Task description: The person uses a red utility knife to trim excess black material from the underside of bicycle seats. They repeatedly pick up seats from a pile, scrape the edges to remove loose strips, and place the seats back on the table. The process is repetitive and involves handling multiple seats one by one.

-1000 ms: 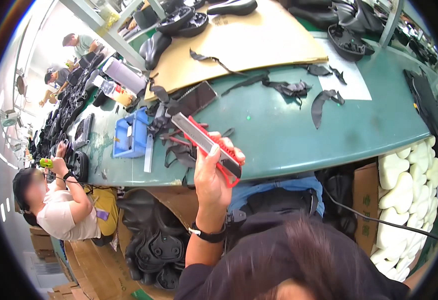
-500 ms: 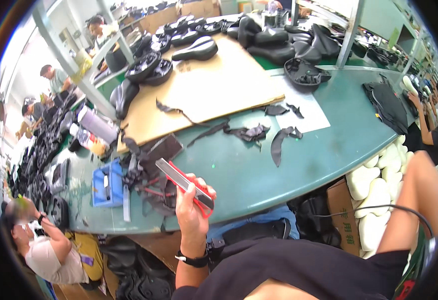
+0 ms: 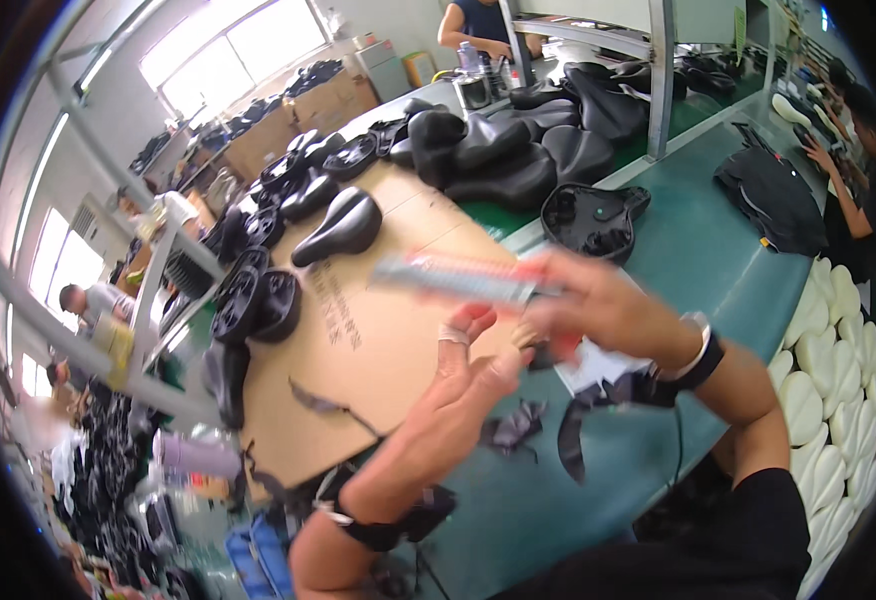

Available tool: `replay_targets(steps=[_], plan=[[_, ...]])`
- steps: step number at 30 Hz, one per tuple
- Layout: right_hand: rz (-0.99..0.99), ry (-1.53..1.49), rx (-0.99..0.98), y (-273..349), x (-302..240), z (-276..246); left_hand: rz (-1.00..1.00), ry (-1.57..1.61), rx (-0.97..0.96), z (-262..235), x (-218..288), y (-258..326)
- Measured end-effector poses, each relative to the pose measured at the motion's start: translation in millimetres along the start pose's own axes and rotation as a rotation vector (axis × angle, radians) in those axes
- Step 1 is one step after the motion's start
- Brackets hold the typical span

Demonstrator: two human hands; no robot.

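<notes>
My right hand (image 3: 593, 310), blurred by motion, is closed on a long red-and-silver utility knife (image 3: 458, 278). The knife points left above a cardboard sheet (image 3: 383, 230). Just below it my left hand (image 3: 458, 375) is raised, its fingers apart and seemingly holding nothing. White tape wraps one or more of its fingers. The left fingertips come close to my right hand; whether they touch is too smeared to see. Black fabric scraps (image 3: 513, 428) lie on the green table (image 3: 503, 510) beneath my hands. An upturned black bicycle saddle (image 3: 590, 222) stands beyond my right hand.
More black saddles (image 3: 493, 160) crowd the table's back, one lying on the cardboard (image 3: 343, 225). A blue bin (image 3: 258, 555) and purple tumbler (image 3: 196, 455) are at left. Black cloth (image 3: 770, 195) lies at right, above cream saddle pads (image 3: 828, 370). Co-workers sit left and right.
The knife has gone from my left hand to my right. My right hand has come into view over the table. Both hands are farther forward, and the view has turned.
</notes>
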State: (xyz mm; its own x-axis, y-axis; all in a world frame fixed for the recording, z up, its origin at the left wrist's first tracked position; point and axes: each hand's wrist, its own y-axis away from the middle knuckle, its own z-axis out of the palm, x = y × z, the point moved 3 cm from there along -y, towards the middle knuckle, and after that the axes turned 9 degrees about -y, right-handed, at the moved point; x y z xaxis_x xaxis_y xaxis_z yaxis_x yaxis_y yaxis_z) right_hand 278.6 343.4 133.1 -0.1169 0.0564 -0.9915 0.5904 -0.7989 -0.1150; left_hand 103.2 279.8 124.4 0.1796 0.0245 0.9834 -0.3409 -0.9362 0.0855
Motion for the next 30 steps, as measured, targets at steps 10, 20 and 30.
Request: replay_targets(steps=[10, 20, 30], plan=[[-0.108, 0.116, 0.771, -98, -44, -352, -0.177, -0.557, 0.320, -248, 102, -233], [0.258, 0.206, 0.761, -188, 60, -569, -0.572, -0.373, 0.515, -290, -130, -472], [-0.115, 0.110, 0.959, -179, 200, -579, -0.420, -1.208, 0.689, -361, -154, -546]])
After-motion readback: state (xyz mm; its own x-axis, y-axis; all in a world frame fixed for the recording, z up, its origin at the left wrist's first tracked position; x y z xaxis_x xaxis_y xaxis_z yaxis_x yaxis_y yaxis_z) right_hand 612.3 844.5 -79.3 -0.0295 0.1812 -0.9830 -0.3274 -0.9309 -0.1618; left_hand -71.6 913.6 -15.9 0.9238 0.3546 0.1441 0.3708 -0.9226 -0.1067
